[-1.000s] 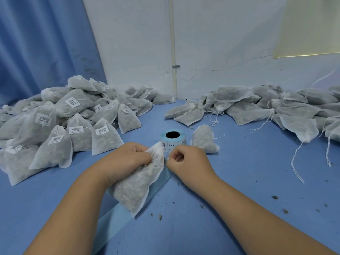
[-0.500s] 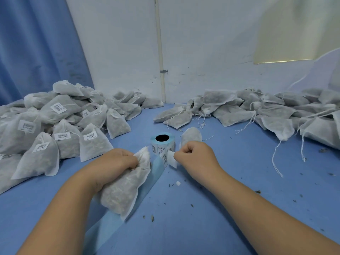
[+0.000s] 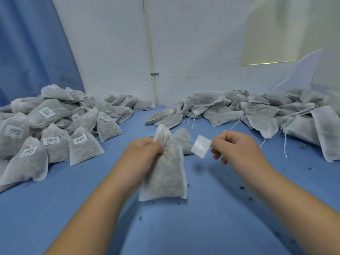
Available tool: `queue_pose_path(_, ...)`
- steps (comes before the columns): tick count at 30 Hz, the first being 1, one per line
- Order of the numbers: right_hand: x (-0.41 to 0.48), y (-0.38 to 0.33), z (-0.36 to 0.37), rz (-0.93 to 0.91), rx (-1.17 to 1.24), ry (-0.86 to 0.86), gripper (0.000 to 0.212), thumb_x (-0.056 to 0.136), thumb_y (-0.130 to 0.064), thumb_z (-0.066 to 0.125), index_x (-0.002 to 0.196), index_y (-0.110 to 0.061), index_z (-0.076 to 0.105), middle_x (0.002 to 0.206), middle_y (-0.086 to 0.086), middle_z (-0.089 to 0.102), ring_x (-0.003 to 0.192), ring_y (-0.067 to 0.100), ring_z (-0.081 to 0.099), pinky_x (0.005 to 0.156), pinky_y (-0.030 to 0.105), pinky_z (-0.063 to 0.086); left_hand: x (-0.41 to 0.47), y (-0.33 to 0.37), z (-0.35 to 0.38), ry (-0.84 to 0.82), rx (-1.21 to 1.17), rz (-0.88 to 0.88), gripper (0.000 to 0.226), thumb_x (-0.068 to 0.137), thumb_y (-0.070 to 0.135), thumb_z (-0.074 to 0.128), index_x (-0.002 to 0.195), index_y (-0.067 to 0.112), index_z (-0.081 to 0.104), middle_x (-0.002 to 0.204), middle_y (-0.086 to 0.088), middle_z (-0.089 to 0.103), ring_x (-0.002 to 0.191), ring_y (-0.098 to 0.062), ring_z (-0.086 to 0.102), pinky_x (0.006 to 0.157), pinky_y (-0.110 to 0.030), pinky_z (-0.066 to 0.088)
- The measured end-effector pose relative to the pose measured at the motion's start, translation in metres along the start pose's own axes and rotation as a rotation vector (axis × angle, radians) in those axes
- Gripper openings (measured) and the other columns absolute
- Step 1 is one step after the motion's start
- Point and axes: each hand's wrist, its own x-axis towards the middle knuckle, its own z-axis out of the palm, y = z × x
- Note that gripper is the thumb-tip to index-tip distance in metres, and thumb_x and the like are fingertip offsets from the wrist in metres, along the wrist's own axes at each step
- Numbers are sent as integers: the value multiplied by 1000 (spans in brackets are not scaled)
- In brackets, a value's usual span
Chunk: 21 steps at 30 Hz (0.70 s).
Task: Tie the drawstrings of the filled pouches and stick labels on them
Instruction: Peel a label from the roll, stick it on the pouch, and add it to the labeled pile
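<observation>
Labelled pouches (image 3: 49, 116) left, untied pouches (image 3: 257, 110) right

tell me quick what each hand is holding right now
Left hand: gripping the filled pouch by its neck.
Right hand: pinching a white label by one edge.

Matt, gauzy cloth pouch (image 3: 165, 173); glossy, perhaps paper label (image 3: 201, 149); smooth blue table (image 3: 220, 218).

The blue table (image 3: 202, 227) carries a heap of labelled pouches (image 3: 55, 126) on the left and a pile of unlabelled pouches (image 3: 257, 111) with loose drawstrings along the back right. A single pouch (image 3: 182, 137) lies near the middle. Dark crumbs (image 3: 242, 187), possibly spilled filling, are scattered on the right.
</observation>
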Motion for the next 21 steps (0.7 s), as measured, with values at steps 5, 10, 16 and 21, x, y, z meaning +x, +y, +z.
queue_pose_path(5, -10, 8, -15, 41, 60, 71, 14, 75, -19, 61, 62, -21, 65, 61, -4, 68, 57, 13, 55, 57, 33, 45, -2, -10, 43, 44, -16, 12, 15, 80, 21, 61, 86, 10, 69, 88, -14, 71, 80, -23, 62, 75, -36, 43)
queue_pose_path(10, -17, 4, -11, -30, 54, 56, 10, 76, -12, 58, 67, -12, 61, 59, 0, 68, 46, 1, 55, 41, 11, 37, -6, -18, 57, 118, 60, 52, 15, 91, 21, 55, 91, 14, 68, 85, -5, 68, 77, -13, 58, 68, -28, 41)
queue_pose_path(16, -22, 3, -3, -91, 38, 63, 9, 72, -13, 59, 64, -15, 61, 60, -2, 68, 52, 9, 57, 45, 13, 40, -7, -25, 53, 134, 213, 77, 14, 93, 35, 52, 87, 30, 64, 82, 17, 67, 73, 9, 57, 62, -21, 39)
queue_pose_path(21, -24, 2, -4, -127, 47, 160, 8, 70, -18, 60, 62, -19, 61, 66, -2, 66, 62, 19, 61, 53, 26, 47, -7, -29, 53, 147, 317, 127, 24, 90, 45, 51, 83, 25, 62, 78, 13, 65, 75, 6, 55, 56, -14, 38)
